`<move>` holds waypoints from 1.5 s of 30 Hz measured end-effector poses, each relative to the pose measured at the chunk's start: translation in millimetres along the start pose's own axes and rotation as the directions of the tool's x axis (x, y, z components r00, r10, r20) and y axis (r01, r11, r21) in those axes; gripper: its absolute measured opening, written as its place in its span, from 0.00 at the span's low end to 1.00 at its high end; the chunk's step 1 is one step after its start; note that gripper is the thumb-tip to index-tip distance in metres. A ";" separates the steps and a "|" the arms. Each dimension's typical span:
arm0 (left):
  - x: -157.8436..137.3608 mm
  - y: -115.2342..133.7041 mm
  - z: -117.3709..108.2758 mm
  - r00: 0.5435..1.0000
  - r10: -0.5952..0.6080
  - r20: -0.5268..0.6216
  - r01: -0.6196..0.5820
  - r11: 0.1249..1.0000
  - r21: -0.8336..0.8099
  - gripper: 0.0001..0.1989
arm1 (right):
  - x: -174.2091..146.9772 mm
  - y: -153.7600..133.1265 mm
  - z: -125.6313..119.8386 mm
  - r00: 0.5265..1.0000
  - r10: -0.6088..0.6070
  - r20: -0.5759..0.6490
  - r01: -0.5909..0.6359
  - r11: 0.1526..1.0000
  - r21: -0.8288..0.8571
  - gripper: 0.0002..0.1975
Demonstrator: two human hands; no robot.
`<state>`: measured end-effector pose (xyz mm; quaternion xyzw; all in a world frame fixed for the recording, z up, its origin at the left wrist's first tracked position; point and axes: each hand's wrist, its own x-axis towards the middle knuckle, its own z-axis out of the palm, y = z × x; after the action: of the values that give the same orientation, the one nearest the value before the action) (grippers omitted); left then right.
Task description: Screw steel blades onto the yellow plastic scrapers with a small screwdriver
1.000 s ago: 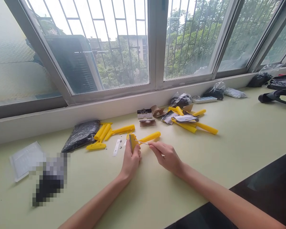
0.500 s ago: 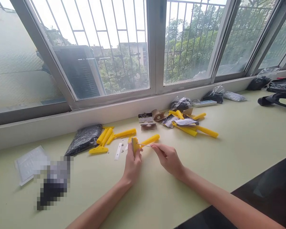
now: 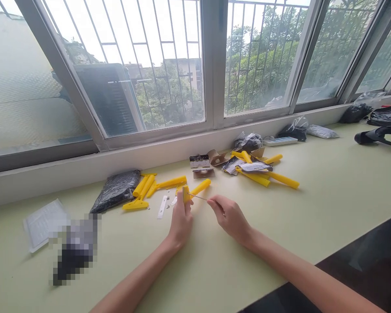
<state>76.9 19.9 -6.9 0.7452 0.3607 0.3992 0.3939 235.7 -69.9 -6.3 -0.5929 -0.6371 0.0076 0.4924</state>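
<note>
My left hand is closed around the head of a yellow scraper, whose round handle points up and to the right. Between the fingers and thumb of my right hand is a thin metal driver rod; its tip meets the scraper head, and its other end is hidden in the fingers. Left of my left hand lie a flat white strip and several small metal screws. More yellow scrapers rest farther left, and one lies partly behind my left hand.
A black plastic bag and a clear tray are at the left. Packaging cards lie at the back, beside a second pile of yellow scrapers. Further bags line the window sill. The table's front edge runs along the lower right.
The scraper has turned slightly in my left hand, its handle swinging left. The driver rod stays against its head, and my right hand has barely moved.
</note>
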 end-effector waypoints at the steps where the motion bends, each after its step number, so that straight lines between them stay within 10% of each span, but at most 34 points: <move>1: 0.6 -0.5 0.1 1.000 0.007 0.008 -0.007 1.000 0.008 0.02 | -0.1 0.5 0.3 1.000 -0.020 -0.013 0.020 1.000 -0.007 0.13; 9: 0.6 -2.5 1.6 0.999 0.012 0.031 -0.012 1.000 -0.014 0.02 | -0.5 3.5 2.3 0.961 -0.271 -0.048 0.254 0.941 -0.223 0.12; 18: 2.0 -2.4 2.1 1.000 0.026 -0.002 -0.026 0.998 -0.063 0.03 | -1.8 -7.1 4.9 0.990 0.080 0.116 -0.059 0.983 -0.176 0.18; 45: -1.0 1.7 2.0 0.999 -0.011 0.039 0.011 1.000 0.007 0.07 | 7.6 -1.3 -4.5 0.985 0.175 -0.016 -0.167 0.960 0.224 0.16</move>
<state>78.6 17.7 -6.5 0.7522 0.3585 0.3814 0.4003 239.1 -67.1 1.5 -0.5870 -0.5699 0.1104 0.5643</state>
